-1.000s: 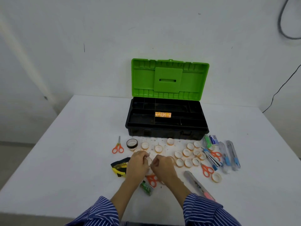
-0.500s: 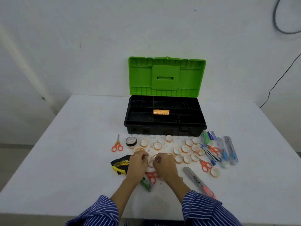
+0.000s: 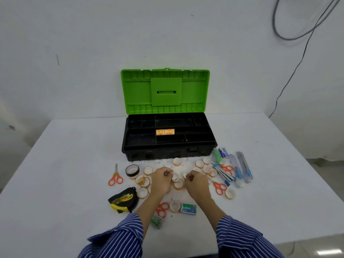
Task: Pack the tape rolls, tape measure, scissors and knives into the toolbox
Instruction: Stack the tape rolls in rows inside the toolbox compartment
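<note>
Both hands sit curled among the small tape rolls point(image 3: 178, 183) in front of the toolbox point(image 3: 169, 144). The left hand point(image 3: 161, 180) and right hand point(image 3: 197, 183) each pinch at a roll, but how firmly is hard to tell. Forearms hide part of the scissors point(image 3: 162, 209) nearer the person. The tape measure point(image 3: 123, 200) lies front-left of the toolbox, knives point(image 3: 242, 167) front-right. The toolbox stands open, one orange strip point(image 3: 165, 132) inside.

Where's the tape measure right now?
The tape measure lies on the table, left of the person's left hand, below the dark tape roll.
</note>
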